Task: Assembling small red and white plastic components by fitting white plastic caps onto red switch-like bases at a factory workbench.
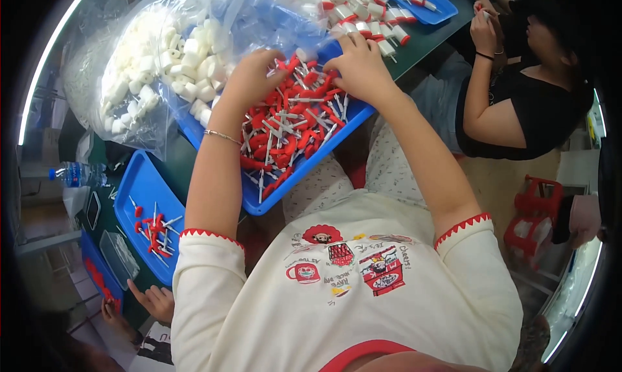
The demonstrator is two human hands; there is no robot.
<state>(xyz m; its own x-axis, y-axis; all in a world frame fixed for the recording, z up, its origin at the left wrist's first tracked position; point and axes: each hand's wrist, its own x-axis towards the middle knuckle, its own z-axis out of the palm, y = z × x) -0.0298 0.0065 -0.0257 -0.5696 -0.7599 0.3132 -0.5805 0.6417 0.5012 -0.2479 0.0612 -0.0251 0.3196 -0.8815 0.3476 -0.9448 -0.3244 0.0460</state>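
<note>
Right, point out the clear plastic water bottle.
The clear plastic water bottle lies on its side at the head view's left edge, just left of the small blue plastic tray of red pieces.

left hand (249,80) | resting on red-and-white pump parts (285,129) | right hand (359,67) | on same heap | blue tray (304,168) | bag of white caps (162,67) beside

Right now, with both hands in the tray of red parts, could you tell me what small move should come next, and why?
Probably close the right hand's fingers on one red part and lift it free. Both hands, the left hand too, rest on the heap in the blue tray, and the parts lie tangled, so take one alone.
</note>
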